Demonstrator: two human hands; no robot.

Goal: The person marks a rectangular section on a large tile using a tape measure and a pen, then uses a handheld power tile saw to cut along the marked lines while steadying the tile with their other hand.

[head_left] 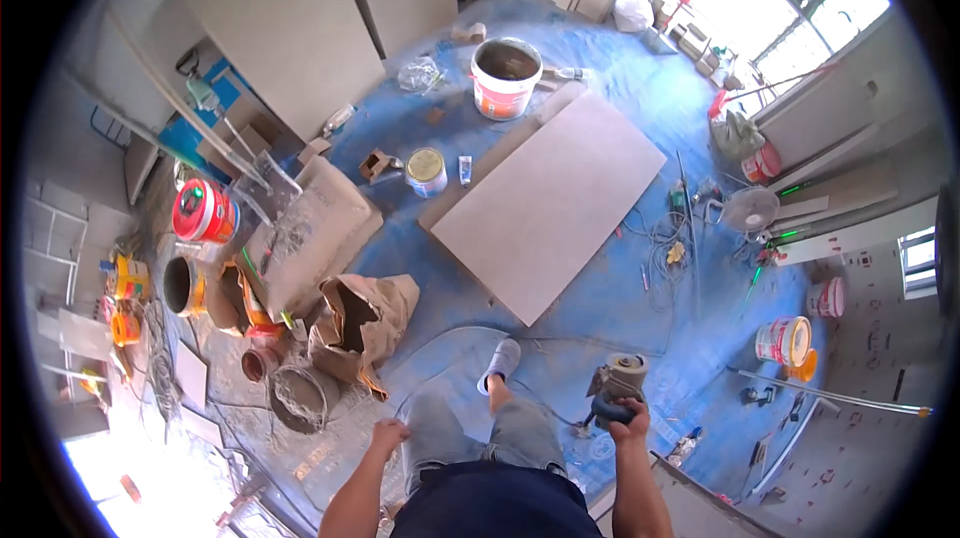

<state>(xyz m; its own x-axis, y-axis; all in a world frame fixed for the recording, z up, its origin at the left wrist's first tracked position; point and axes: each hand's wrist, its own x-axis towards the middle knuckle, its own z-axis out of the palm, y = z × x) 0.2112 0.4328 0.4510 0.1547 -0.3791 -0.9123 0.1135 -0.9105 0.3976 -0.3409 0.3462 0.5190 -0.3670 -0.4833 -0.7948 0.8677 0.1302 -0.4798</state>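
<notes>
My right hand (632, 423) grips the dark handle of a handheld power tool (624, 374) with a blocky grey body, held out above the blue floor sheet to the right of my leg. Its exact kind is not clear. Beside my left thigh, my left hand (390, 433) hangs with its fingers curled in and nothing visible in them. Ahead of my foot lies a large pale tile (550, 208), set slantwise on a stack of similar slabs.
Beyond the tile stands a white bucket (507, 103). On the left are an open paper sack (365, 328), a mortar-coated bucket (303, 398) and a red-lidded pail (203, 211). Cables (665, 248) and a fan (750, 210) lie to the right. Large slabs (290, 28) lean behind.
</notes>
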